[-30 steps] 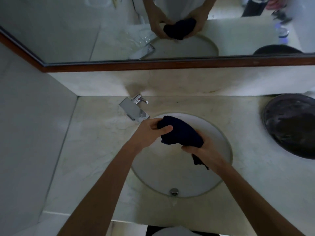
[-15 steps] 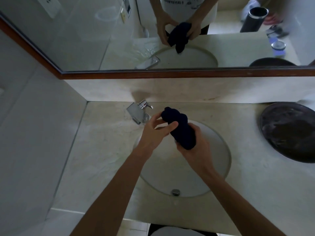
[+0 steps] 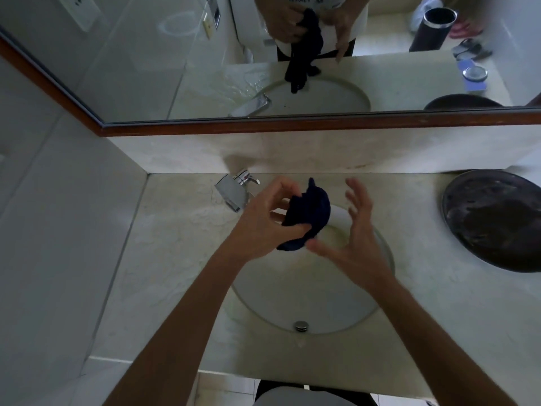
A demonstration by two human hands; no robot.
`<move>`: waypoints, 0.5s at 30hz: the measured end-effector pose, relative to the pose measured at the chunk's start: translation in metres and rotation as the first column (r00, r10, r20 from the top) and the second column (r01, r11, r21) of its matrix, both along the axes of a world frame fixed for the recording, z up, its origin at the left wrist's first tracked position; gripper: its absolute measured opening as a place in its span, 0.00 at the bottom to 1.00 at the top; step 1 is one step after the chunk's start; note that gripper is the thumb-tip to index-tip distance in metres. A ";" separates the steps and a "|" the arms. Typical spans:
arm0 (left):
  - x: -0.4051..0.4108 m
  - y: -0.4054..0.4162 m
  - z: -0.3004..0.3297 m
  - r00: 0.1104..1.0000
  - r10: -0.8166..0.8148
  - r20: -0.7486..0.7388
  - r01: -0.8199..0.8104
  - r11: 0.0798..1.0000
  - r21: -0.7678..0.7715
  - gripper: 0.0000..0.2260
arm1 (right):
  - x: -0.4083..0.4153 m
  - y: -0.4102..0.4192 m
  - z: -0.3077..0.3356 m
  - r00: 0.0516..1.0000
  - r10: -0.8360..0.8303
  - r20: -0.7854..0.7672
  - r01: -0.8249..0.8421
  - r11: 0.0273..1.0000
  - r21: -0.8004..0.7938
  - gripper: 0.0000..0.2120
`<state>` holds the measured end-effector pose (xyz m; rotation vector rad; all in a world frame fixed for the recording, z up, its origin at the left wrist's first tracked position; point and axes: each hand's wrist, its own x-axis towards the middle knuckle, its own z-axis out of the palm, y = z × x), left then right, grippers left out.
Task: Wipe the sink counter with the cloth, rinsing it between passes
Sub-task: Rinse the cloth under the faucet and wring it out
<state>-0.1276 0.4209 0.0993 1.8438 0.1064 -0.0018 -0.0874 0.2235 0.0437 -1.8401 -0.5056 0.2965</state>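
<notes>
A dark navy cloth (image 3: 308,213) hangs bunched above the far rim of the white oval sink basin (image 3: 307,291). My left hand (image 3: 265,221) holds it from the left, thumb under the cloth and fingers curled round its upper part. Just right of the cloth is my right hand (image 3: 351,232), fingers spread and straight, its thumb close to the cloth's lower end without gripping. The pale marble counter (image 3: 175,259) surrounds the basin. The mirror shows the cloth dangling from one hand.
A chrome faucet (image 3: 234,190) stands at the basin's back left. A dark round tray (image 3: 494,221) lies on the counter at the right. The drain plug (image 3: 301,325) sits near the basin's front. A wood-framed mirror (image 3: 292,124) runs along the back wall.
My right hand has let go of the cloth and opened its fingers. The cloth, earlier wrung between both hands, now stays in my left hand alone, slightly higher.
</notes>
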 end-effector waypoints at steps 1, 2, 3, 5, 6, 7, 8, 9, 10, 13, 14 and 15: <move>0.000 0.002 0.003 0.999 -0.052 -0.002 0.052 0.998 0.031 0.23 | 0.011 -0.002 0.015 0.997 0.066 0.035 -0.066 0.998 -0.018 0.54; 0.001 0.004 0.005 0.997 -0.080 0.003 0.079 0.996 0.051 0.25 | 0.021 -0.003 0.028 0.987 0.150 0.056 -0.147 0.988 -0.054 0.51; 0.001 0.006 0.005 0.997 -0.082 0.013 0.081 0.995 0.055 0.26 | 0.030 -0.002 0.039 0.973 0.219 0.065 -0.213 0.973 -0.092 0.45; 0.002 0.008 0.005 1.000 0.005 0.025 -0.006 1.000 0.021 0.25 | 0.044 -0.001 0.049 0.956 0.283 0.074 -0.270 0.951 -0.151 0.31; 0.002 0.009 0.004 0.997 0.069 0.026 -0.070 0.998 0.003 0.24 | 0.047 -0.001 0.051 0.952 0.292 0.088 -0.273 0.945 -0.178 0.25; 0.001 0.010 0.003 0.991 0.128 0.027 -0.128 0.992 -0.002 0.22 | 0.049 -0.001 0.051 0.952 0.289 0.097 -0.265 0.943 -0.202 0.20; 0.000 0.012 0.000 0.986 0.166 0.034 -0.166 0.986 0.001 0.21 | 0.050 -0.001 0.050 0.957 0.272 0.101 -0.246 0.945 -0.213 0.17; -0.001 0.014 -0.002 0.982 0.184 0.038 -0.184 0.983 -0.002 0.20 | 0.050 -0.002 0.047 0.962 0.251 0.103 -0.225 0.951 -0.211 0.15; -0.002 0.015 -0.005 0.982 0.183 0.039 -0.182 0.983 -0.014 0.18 | 0.050 -0.002 0.045 0.967 0.234 0.104 -0.210 0.957 -0.202 0.13; -0.005 0.021 -0.007 0.994 0.108 0.014 -0.108 0.994 -0.034 0.15 | 0.048 -0.001 0.038 0.967 0.247 0.062 -0.233 0.956 -0.175 0.10; -0.006 0.023 -0.007 0.998 0.068 -0.004 -0.068 0.997 -0.026 0.15 | 0.048 -0.001 0.038 0.962 0.269 0.048 -0.256 0.949 -0.183 0.09; -0.006 0.026 -0.006 0.999 0.030 -0.036 -0.031 0.999 -0.024 0.15 | 0.047 0.000 0.038 0.955 0.291 0.054 -0.274 0.940 -0.205 0.08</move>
